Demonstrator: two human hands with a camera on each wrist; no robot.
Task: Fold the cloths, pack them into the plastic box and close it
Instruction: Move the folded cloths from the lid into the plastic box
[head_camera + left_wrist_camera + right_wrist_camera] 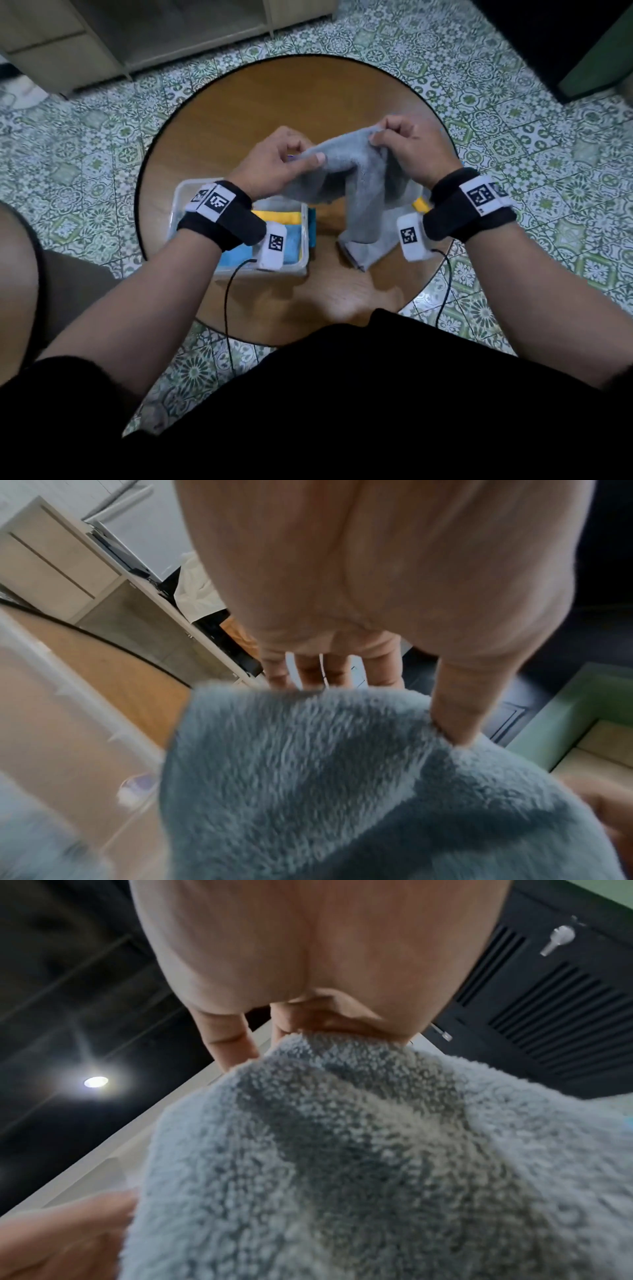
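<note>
A fluffy grey cloth (pixel 359 178) hangs above the round wooden table (pixel 267 102), its lower end draped on the tabletop. My left hand (pixel 284 161) pinches its upper left edge between thumb and fingers. My right hand (pixel 400 144) grips the upper right edge. The grey cloth (pixel 342 777) fills the left wrist view under my thumb, and the same cloth (pixel 342 1150) fills the right wrist view. A clear plastic box (pixel 305 240) stands open at the table's near left, under my left wrist, with folded yellow and blue cloths (pixel 284 226) inside.
A yellow item (pixel 420 205) peeks out behind my right wrist; most of it is hidden. Cables (pixel 227 291) run from both wristbands toward my body. A beige cabinet (pixel 102 41) stands on the patterned tile floor beyond the table, and dark furniture (pixel 565 44) is at the far right.
</note>
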